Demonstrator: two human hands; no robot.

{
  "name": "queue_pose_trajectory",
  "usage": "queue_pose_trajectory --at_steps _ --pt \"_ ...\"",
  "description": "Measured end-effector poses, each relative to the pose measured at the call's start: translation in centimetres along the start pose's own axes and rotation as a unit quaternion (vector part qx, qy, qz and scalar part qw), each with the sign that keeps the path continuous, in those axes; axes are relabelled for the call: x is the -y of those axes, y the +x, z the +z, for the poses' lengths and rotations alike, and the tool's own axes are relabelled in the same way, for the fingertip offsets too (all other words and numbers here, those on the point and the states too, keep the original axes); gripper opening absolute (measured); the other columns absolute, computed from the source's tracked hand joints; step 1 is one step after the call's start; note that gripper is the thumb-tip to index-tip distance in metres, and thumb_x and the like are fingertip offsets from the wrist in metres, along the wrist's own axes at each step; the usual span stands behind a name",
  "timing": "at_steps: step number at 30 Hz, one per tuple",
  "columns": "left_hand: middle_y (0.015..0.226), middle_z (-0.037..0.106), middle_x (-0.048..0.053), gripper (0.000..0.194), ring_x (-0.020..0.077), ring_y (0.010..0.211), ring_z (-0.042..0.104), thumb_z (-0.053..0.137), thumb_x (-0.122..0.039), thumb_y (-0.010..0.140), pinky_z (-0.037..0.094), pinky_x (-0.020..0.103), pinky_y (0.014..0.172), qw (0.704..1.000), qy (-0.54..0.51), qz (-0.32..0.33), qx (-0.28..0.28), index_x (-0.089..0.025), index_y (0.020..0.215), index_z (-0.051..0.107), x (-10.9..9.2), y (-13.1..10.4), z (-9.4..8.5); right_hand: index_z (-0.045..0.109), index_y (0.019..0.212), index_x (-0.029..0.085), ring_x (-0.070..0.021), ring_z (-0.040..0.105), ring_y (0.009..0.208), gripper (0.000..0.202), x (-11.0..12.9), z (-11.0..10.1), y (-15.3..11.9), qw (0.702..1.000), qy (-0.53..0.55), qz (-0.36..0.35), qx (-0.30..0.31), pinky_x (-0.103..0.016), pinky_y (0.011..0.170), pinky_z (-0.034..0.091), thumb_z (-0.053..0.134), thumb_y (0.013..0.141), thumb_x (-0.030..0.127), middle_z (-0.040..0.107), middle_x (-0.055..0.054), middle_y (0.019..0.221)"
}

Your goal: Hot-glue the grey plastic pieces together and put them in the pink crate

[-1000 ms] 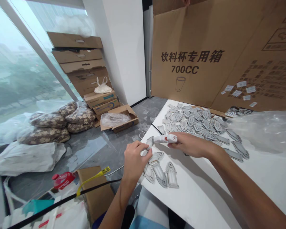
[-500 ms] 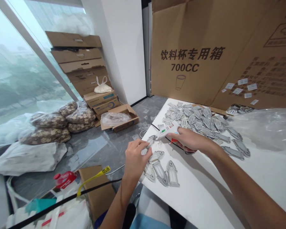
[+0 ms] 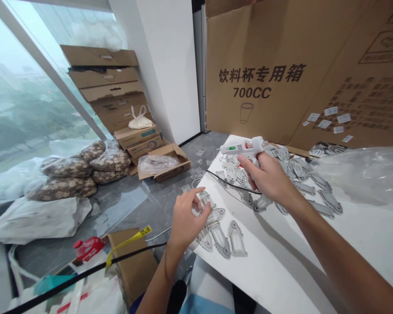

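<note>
My right hand (image 3: 271,176) is wrapped around the handle of a white hot glue gun (image 3: 242,147), which is raised above the table with its nozzle pointing left. A black cord hangs below it. My left hand (image 3: 190,216) is at the table's left edge, thumb and index finger apart, holding nothing. Just beyond its fingertips lies a grey arch-shaped plastic piece (image 3: 208,199), partly covered by the hand. Several similar grey pieces (image 3: 220,239) lie beside that hand. A larger spread of grey pieces (image 3: 301,168) covers the table behind the glue gun, partly hidden by my right hand.
A large cardboard box (image 3: 255,52) stands behind the white table (image 3: 265,266). Clear plastic sheeting (image 3: 370,174) lies on the right. On the floor at left are an open carton (image 3: 173,168), stacked boxes (image 3: 113,93) and patterned bundles (image 3: 68,170). A red-capped bottle (image 3: 90,248) stands lower left.
My right hand has lifted the glue gun up and away from the piece near my left hand. My left thumb and index finger have spread apart, letting go of that grey piece.
</note>
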State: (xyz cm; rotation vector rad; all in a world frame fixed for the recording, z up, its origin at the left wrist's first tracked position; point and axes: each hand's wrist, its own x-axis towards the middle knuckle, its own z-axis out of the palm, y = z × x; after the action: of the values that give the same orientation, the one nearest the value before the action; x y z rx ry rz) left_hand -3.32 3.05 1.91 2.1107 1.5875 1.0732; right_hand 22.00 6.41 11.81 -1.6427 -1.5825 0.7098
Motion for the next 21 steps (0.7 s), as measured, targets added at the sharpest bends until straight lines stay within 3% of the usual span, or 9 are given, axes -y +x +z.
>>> queue_pose_trajectory --at_steps 3,6,9,14,18,21 --pt "0.125 0.074 0.006 0.068 0.0275 0.123 0.065 0.061 -0.009 0.084 0.045 0.046 0.112 0.999 0.031 0.018 -0.004 -0.028 0.149 0.06 -0.16 0.11 -0.25 0.053 0.084 0.024 -0.0207 0.061 0.056 0.047 -0.25 0.05 0.16 1.0 -0.006 0.001 -0.01 -0.037 0.063 0.044 0.051 0.107 0.066 0.063 0.0 0.059" --pt "0.155 0.063 0.007 0.082 0.0281 0.15 0.051 0.054 -0.005 0.084 0.035 0.047 0.127 0.997 0.032 0.042 0.058 -0.029 0.162 0.047 0.12 0.15 -0.18 0.053 0.084 0.024 -0.0215 0.062 0.062 0.048 -0.29 0.09 0.18 1.0 -0.027 -0.006 -0.012 -0.037 0.068 0.044 0.051 0.107 0.066 0.064 -0.001 0.062" --pt "0.147 0.068 0.007 0.075 0.0276 0.145 0.055 0.055 -0.013 0.096 0.029 0.051 0.129 0.995 0.036 0.031 0.084 -0.03 0.167 0.039 0.42 0.08 0.1 0.054 0.085 0.024 -0.0213 0.062 0.062 0.045 -0.09 0.16 0.01 1.0 -0.028 -0.013 -0.005 -0.036 0.07 0.044 0.051 0.107 0.064 0.064 0.0 0.062" --pt "0.123 0.071 0.006 0.078 0.0295 0.125 0.061 0.072 -0.031 0.097 0.032 0.054 0.121 0.997 0.055 -0.026 0.047 -0.029 0.167 0.039 0.37 -0.09 0.31 0.049 0.08 0.025 -0.0201 0.059 0.058 0.046 0.29 0.17 -0.23 0.999 -0.024 -0.008 0.026 -0.035 0.065 0.042 0.052 0.107 0.062 0.063 -0.001 0.059" --pt "0.134 0.071 0.006 0.076 0.0293 0.133 0.059 0.07 -0.016 0.092 0.03 0.052 0.12 0.997 0.042 -0.011 0.056 -0.033 0.162 0.045 0.08 -0.09 0.18 0.052 0.083 0.024 -0.0225 0.064 0.067 0.047 0.01 -0.01 -0.07 0.995 -0.054 -0.043 0.068 -0.036 0.071 0.044 0.053 0.107 0.064 0.068 -0.003 0.071" --pt "0.131 0.074 0.002 0.067 0.0274 0.129 0.063 0.07 -0.013 0.092 0.032 0.051 0.116 0.997 0.037 -0.01 0.063 -0.035 0.153 0.053 0.07 -0.04 0.14 0.053 0.086 0.024 -0.0241 0.066 0.075 0.043 -0.38 -0.24 0.03 0.988 -0.088 -0.07 0.108 -0.037 0.076 0.043 0.054 0.108 0.06 0.07 -0.003 0.077"
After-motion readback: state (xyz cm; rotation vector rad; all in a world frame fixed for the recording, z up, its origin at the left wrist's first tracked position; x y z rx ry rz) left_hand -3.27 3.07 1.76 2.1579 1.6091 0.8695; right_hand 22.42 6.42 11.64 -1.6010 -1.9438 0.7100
